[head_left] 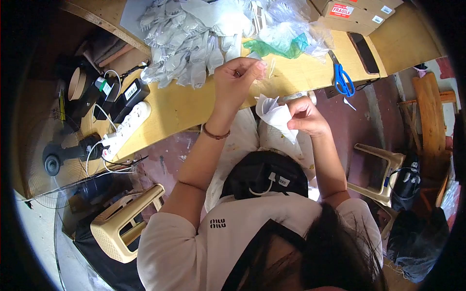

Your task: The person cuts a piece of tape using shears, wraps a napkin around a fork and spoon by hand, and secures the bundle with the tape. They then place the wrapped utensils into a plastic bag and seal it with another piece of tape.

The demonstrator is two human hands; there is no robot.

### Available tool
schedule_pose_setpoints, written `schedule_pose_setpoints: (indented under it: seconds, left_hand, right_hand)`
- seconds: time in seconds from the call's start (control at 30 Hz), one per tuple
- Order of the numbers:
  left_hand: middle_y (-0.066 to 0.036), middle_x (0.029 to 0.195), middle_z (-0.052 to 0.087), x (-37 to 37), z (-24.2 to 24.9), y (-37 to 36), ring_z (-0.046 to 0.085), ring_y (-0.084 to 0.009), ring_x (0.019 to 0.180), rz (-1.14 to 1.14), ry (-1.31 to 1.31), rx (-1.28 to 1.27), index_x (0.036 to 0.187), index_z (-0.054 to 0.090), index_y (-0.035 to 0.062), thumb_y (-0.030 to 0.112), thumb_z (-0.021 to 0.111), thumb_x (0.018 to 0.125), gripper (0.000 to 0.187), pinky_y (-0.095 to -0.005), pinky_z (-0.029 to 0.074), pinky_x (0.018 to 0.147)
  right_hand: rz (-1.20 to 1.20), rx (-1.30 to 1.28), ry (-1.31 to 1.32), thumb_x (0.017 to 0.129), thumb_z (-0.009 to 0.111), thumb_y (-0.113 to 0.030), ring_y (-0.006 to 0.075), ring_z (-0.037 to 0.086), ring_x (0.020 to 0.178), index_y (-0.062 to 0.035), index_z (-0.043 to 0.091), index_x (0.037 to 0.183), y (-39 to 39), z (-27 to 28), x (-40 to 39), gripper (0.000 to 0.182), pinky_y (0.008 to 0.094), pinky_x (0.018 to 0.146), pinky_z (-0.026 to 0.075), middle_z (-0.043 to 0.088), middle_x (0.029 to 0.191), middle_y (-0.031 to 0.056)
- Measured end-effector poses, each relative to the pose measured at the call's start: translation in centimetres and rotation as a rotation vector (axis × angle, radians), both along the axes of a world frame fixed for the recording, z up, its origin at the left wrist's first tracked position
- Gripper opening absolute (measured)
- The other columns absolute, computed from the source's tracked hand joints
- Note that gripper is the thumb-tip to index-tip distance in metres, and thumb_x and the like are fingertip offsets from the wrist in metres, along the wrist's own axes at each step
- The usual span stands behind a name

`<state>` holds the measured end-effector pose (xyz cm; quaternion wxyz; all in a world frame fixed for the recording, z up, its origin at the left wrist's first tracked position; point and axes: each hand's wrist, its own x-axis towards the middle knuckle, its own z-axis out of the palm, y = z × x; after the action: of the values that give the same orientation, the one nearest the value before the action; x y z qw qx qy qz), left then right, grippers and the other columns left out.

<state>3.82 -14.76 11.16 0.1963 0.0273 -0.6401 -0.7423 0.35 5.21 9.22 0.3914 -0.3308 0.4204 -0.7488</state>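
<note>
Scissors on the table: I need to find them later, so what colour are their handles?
Blue handles on the scissors, head view.

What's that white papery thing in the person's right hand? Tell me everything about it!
The white folded napkin looks like thin, soft tissue paper, creased and crumpled. Its top edges stick up in loose points, and it narrows toward the bottom like a cone. The right hand pinches its right side, holding it in the air just in front of the wooden table edge. The left hand is raised close above it, not touching it.

Small packing workshop, plywood bench [194, 104], heaped plastic packets [182, 41], cartons [357, 12] (one marked fragile), scissors [343, 80]
</note>
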Motion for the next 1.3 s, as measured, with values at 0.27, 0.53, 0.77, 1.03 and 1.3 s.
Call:
schedule_pose_setpoints:
  seconds: [0.27, 0.53, 0.77, 1.03, 1.3]
  left_hand:
    - [-0.009, 0.083, 0.068, 0.6, 0.8, 0.8, 0.064, -0.0116, 0.076, -0.043, 0.011, 0.083, 0.100, 0.065, -0.0041, 0.005, 0.065, 0.084, 0.018, -0.0223, 0.051, 0.072]
    - [-0.008, 0.084, 0.068, 1.0, 0.6, 0.2, 0.062, -0.0089, 0.072, -0.010, 0.017, -0.080, 0.096, 0.066, -0.0021, 0.005, 0.065, 0.085, 0.013, -0.0200, 0.048, 0.067]
    - [-0.008, 0.094, 0.065, 0.9, 1.4, 0.9, 0.060, -0.0086, 0.077, -0.097, -0.003, 0.147, 0.102, 0.062, 0.0008, 0.010, 0.060, 0.089, 0.016, -0.0214, 0.049, 0.071]
    - [-0.005, 0.084, 0.064, 0.7, 1.9, 1.2, 0.059, -0.0097, 0.077, -0.118, -0.032, 0.138, 0.095, 0.062, 0.0012, 0.015, 0.061, 0.090, 0.015, -0.0249, 0.049, 0.075]
    - [-0.004, 0.080, 0.066, 0.9, 1.3, 1.2, 0.059, -0.0084, 0.072, 0.003, 0.017, 0.088, 0.095, 0.067, 0.0001, 0.015, 0.067, 0.085, 0.017, -0.0223, 0.047, 0.068]
  right_hand:
    - [-0.092, -0.004, -0.106, 0.074, 0.072, -0.003, 0.0083, 0.055, 0.065, 0.0001, 0.064, 0.076, 0.4, -1.8, 0.0, 0.009, 0.0211, 0.059, 0.042, 0.063, 0.074, 0.0037]
    - [-0.112, -0.009, -0.091, 0.073, 0.073, -0.003, 0.0096, 0.057, 0.066, -0.0002, 0.064, 0.076, 0.8, -1.9, -0.4, 0.010, 0.0224, 0.061, 0.043, 0.064, 0.075, 0.0043]
    - [-0.097, -0.017, -0.051, 0.072, 0.074, -0.002, 0.0095, 0.056, 0.067, -0.0002, 0.064, 0.075, 0.6, -1.0, -0.1, 0.011, 0.0226, 0.063, 0.043, 0.064, 0.075, 0.0040]
    - [-0.023, 0.032, -0.061, 0.073, 0.073, -0.003, 0.0089, 0.054, 0.071, -0.0003, 0.063, 0.073, 0.2, -1.0, 0.4, 0.011, 0.0231, 0.063, 0.041, 0.062, 0.075, 0.0030]
    - [-0.009, -0.020, -0.036, 0.074, 0.073, -0.005, 0.0090, 0.054, 0.070, -0.0002, 0.063, 0.073, -0.3, -0.1, 0.4, 0.011, 0.0245, 0.063, 0.041, 0.063, 0.075, 0.0032]
